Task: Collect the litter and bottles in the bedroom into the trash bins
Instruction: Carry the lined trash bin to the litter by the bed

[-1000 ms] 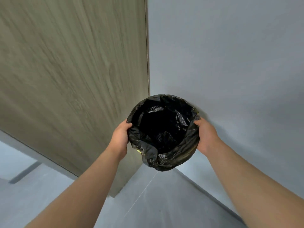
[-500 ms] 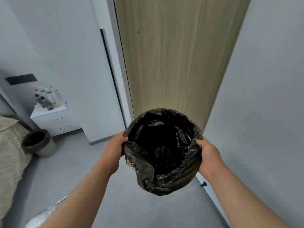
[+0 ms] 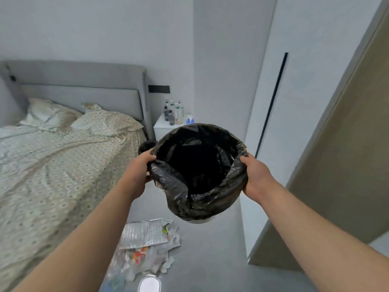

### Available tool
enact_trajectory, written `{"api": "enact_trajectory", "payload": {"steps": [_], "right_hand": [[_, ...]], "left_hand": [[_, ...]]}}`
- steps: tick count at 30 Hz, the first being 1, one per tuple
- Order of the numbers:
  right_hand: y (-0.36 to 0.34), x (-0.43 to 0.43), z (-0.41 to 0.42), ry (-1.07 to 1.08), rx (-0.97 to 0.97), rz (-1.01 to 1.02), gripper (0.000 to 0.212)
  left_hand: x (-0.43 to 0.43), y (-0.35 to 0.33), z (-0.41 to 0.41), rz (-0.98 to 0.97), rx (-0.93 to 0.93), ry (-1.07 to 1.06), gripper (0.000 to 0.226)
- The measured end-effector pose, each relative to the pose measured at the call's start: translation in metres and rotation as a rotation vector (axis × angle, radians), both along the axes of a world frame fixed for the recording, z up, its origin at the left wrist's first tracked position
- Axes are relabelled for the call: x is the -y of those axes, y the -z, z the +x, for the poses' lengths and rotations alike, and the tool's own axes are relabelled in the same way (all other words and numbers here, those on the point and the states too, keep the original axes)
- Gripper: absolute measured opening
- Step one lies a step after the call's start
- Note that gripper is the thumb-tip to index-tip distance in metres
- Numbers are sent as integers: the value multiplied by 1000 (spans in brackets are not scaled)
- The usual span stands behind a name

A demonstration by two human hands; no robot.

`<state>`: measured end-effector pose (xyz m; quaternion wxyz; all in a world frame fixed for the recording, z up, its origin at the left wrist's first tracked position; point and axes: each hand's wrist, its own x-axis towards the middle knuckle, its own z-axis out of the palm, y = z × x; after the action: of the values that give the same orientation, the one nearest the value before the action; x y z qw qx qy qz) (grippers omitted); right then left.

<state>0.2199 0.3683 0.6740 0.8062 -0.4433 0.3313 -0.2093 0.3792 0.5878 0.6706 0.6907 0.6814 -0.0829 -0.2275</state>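
I carry a round trash bin [image 3: 210,207] lined with a black bag, raised at chest height with its dark mouth facing me. My left hand [image 3: 140,171] grips its left rim and my right hand [image 3: 255,175] grips its right rim. On the grey floor below lies a heap of litter [image 3: 147,247]: a silvery foil sheet, clear plastic bags and wrappers. Several bottles [image 3: 173,112] stand on a white nightstand [image 3: 163,127] beside the bed. A second dark bin [image 3: 145,146] peeks out behind my left hand.
A bed [image 3: 52,165] with a patterned sheet and pillows fills the left side, its grey headboard against the wall. A wood-grain door [image 3: 347,165] stands open at the right next to a white cabinet [image 3: 294,102]. Grey floor runs between bed and cabinet.
My view has swung left from the door toward the bed, bringing the floor litter and nightstand bottles into sight. Both hands keep the same hold on the bin.
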Motion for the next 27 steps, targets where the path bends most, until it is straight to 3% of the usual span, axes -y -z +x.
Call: {"api": "enact_trajectory", "payload": {"steps": [5,11,27], "right_hand": [[-4,-45,84,-88,-8,14,32],[12,-57,177,-199,-39,25,34],[71,23,473,-409,-83,20,32]], "left_hand": [[-57,-9,53,32,11,-102,26],[-88,-2,118,76,32,-151,30],[-21,36,335,128,-41,-427,26]]}}
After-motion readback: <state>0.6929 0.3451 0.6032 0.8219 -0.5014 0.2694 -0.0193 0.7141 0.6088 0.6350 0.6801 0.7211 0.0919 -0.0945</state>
